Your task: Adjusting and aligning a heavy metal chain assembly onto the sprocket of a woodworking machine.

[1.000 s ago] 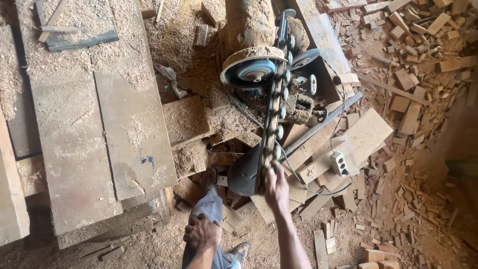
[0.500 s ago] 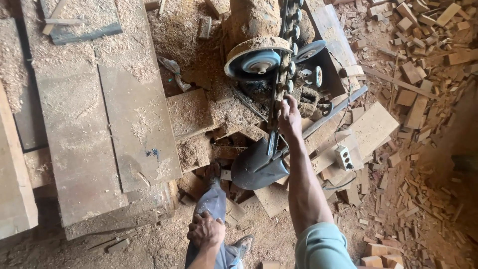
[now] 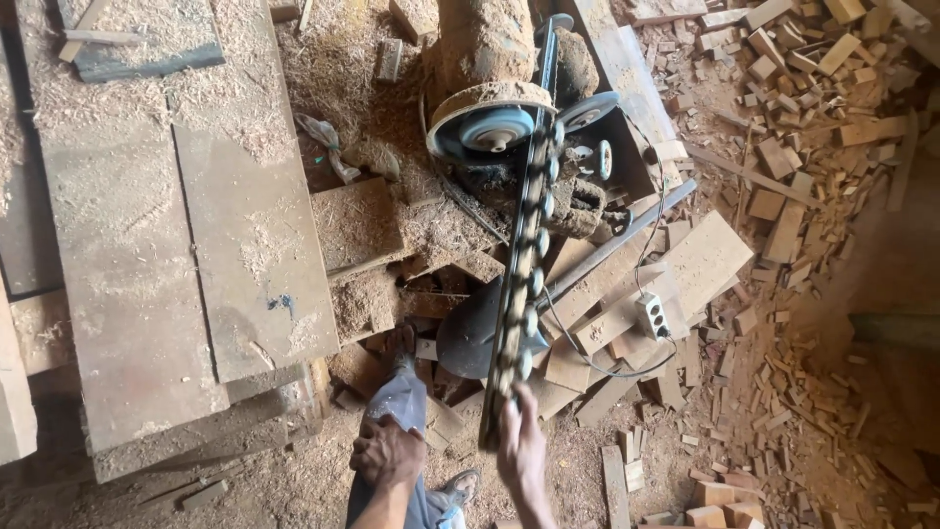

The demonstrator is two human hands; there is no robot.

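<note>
1. Soft, even daylight; no glare.
2. The right hand and the belt above it are motion-blurred.
3. Shade darkens the floor right of the wood offcuts.
4. Planks left of the belt stay sharp.

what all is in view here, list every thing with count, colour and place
long wooden strip studded with round discs: one, brown and grey, centre, running from the machine to the right hand
dusty belt-driven machine with a blue-grey pulley: one, top centre
grey sawdust-covered planks: several, left
small white power strip: one, right of centre
pale wood offcuts: many, heaped at right
left hand: resting on the grey-trousered knee, bottom centre
right hand: grip closed on the strip's near end
</note>
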